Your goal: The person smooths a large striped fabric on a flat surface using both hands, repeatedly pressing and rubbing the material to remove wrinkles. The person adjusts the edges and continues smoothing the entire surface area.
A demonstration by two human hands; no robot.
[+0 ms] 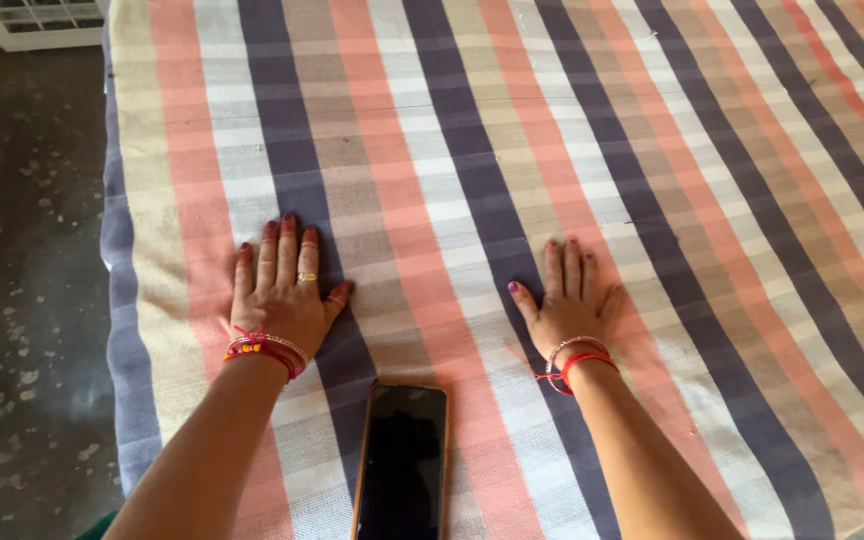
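A striped cloth [552, 130] in peach, grey, purple and white covers a flat surface. My left hand [285, 290] lies flat on it, palm down, fingers together, with rings and red bracelets at the wrist. My right hand [570, 300] also rests palm down on the cloth, fingers slightly apart, with red and silver bracelets. Neither hand holds anything. A dark phone [402, 460] with a black screen lies face up on the cloth between my forearms, touching neither hand.
The cloth's left edge [117, 300] hangs over the side, with a dark speckled floor [22, 250] beyond it. A white slatted object [37, 20] sits at the top left corner on the floor.
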